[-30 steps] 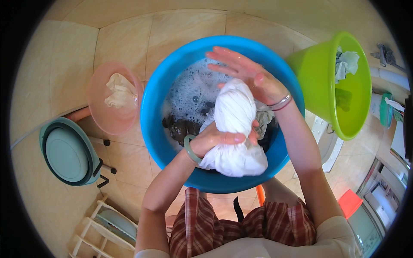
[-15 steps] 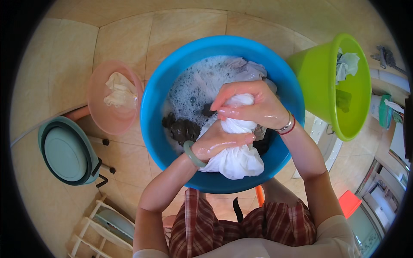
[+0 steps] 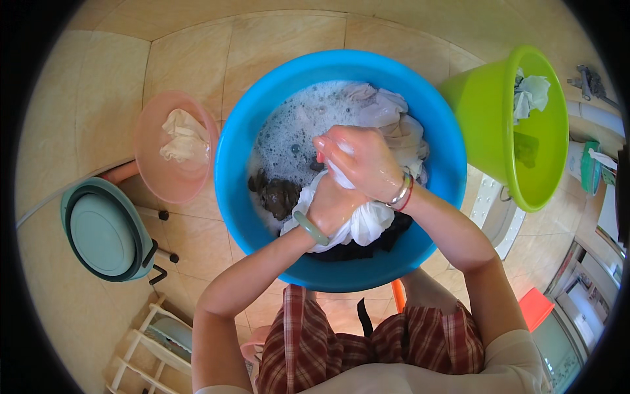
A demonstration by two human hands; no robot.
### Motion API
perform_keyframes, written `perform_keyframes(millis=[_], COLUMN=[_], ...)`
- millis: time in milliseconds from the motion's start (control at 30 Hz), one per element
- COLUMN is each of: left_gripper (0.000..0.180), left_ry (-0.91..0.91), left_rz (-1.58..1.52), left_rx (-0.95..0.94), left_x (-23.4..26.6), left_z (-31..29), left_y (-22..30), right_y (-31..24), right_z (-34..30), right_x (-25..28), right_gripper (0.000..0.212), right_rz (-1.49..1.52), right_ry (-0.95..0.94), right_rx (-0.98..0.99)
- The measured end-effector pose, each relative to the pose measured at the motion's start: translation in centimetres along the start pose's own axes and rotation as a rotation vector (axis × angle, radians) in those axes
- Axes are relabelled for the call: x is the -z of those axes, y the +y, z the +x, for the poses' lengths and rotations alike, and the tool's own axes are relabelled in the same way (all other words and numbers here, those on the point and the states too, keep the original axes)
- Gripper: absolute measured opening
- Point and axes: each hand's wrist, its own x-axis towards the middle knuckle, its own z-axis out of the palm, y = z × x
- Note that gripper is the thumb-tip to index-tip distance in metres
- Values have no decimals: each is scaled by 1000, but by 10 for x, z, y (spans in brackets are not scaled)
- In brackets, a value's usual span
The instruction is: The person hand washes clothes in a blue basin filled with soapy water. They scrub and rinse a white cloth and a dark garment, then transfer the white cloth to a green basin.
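A large blue basin (image 3: 239,217) stands before me with sudsy water and wet clothes in it. Over its middle both hands grip a wet white cloth (image 3: 372,223). My right hand (image 3: 367,157) is closed round an upper part of it, with a little white showing between thumb and fingers. Just below and to the left, my left hand (image 3: 335,203) is closed on the same cloth, its fingers largely hidden. Dark brown fabric (image 3: 279,197) lies in the suds at left, pale garments (image 3: 400,131) at the far right, and black fabric (image 3: 367,248) under the white cloth.
At left stand a pink basin (image 3: 147,157) with a cream cloth (image 3: 186,136) in it and a grey-green collapsible basin (image 3: 102,233). A lime-green bucket (image 3: 476,111) at right holds pale cloth. A white rack (image 3: 134,345) is at lower left.
My right hand has turned over and closed tighter, and the hands have come closer together. The white cloth, bunched and hanging before, is now squeezed and twisted, uncovering more black fabric below.
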Motion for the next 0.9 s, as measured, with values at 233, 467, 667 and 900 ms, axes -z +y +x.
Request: perform_keyframes(millis=[233, 467, 667, 900], left_gripper=[51, 61, 57, 42], left_ry=[69, 442, 174, -108], left_rz=[-136, -113, -927, -1584], left_rx=[-99, -306, 2, 145], left_x=[10, 38, 29, 35], left_z=[-13, -47, -44, -31], left_y=[45, 35, 14, -43], right_y=[-32, -77, -58, -50], right_z=[0, -16, -47, -63], right_x=[21, 22, -25, -31], right_gripper=[27, 23, 9, 13], right_rz=[615, 519, 404, 588], right_ry=[262, 284, 70, -309], right_rx=[-11, 623, 742, 552])
